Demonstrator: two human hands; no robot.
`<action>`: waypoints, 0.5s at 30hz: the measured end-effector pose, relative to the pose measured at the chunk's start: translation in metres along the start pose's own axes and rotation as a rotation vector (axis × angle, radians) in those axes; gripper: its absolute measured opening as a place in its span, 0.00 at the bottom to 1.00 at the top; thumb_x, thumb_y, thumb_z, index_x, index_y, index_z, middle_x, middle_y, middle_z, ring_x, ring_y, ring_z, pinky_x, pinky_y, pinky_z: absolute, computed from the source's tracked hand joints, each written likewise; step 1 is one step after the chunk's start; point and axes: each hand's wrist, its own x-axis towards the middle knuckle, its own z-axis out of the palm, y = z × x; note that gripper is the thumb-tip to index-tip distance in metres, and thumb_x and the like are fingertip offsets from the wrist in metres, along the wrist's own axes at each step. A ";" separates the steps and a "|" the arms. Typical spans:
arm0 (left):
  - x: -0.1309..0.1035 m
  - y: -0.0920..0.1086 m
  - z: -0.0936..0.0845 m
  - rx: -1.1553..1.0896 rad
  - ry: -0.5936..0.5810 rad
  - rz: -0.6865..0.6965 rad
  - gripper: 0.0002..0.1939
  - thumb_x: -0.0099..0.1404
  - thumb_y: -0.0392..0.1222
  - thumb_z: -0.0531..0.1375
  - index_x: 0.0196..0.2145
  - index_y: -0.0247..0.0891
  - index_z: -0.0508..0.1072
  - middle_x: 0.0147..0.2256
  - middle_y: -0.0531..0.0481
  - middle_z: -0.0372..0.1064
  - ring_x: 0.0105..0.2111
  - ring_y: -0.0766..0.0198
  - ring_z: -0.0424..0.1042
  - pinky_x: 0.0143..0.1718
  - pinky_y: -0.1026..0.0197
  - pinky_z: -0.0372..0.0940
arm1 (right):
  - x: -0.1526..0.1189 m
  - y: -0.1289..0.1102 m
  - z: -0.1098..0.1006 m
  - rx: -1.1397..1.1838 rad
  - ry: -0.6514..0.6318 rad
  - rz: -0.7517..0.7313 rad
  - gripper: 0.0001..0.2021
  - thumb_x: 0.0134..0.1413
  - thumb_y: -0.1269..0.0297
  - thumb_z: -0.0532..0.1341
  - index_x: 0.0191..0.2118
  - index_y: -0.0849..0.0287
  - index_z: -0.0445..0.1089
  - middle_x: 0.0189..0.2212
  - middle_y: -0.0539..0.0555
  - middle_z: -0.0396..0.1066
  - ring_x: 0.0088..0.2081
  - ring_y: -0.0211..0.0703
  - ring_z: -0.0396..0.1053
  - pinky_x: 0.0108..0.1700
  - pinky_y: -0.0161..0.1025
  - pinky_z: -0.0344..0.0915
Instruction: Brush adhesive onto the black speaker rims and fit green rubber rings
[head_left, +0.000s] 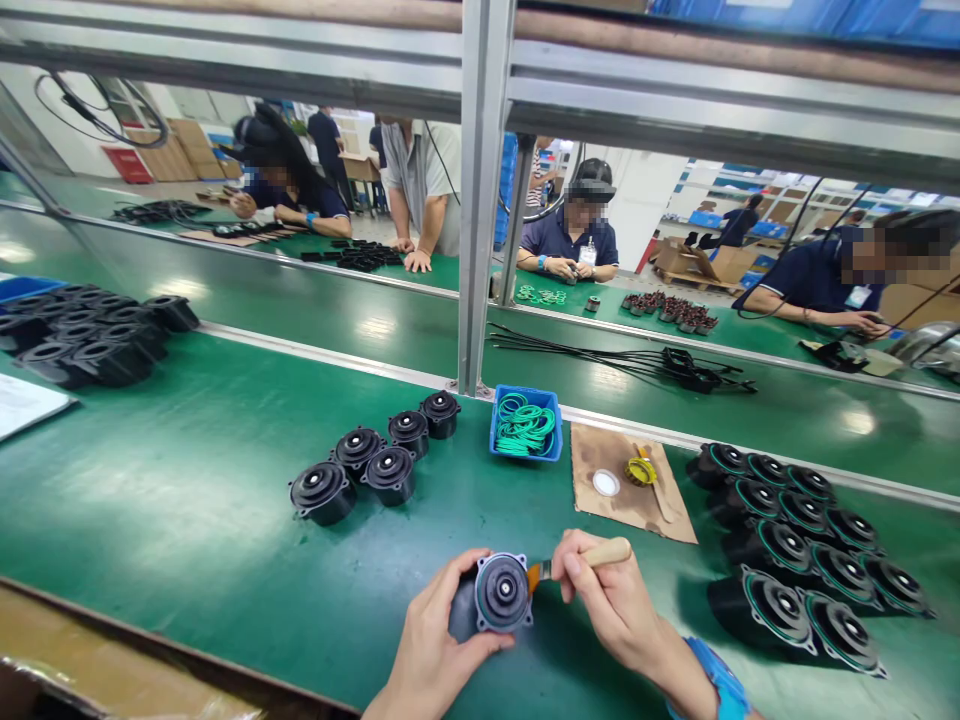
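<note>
My left hand [435, 640] is wrapped around a round black motor housing [504, 592], tilted so its ringed face with a bright centre points up toward me. In my right hand [611, 605] is a small brush [606, 552] with a wooden handle, gripped near its metal collar. Its orange bristles touch the right rim of the housing. Beyond the right hand lies a stained cardboard sheet [592, 450] bearing a small yellow container [640, 470], a white disc [606, 483] and a flat wooden stick [664, 500]. A blue bin [525, 456] contains green rubber rings [525, 425].
Several black housings [322, 490] stand left of centre. At right are rows of similar housings [780, 605] with green rings around their faces. More black parts [112, 350] pile up at far left. A metal post [474, 200] rises behind the bin; co-workers [570, 235] sit across the bench.
</note>
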 end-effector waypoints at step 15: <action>-0.002 0.009 -0.001 0.040 0.102 0.374 0.19 0.62 0.40 0.67 0.49 0.37 0.69 0.42 0.41 0.78 0.44 0.55 0.79 0.47 0.57 0.75 | 0.002 -0.021 -0.002 0.038 0.147 -0.037 0.16 0.69 0.62 0.55 0.30 0.58 0.73 0.16 0.48 0.70 0.21 0.37 0.69 0.29 0.33 0.66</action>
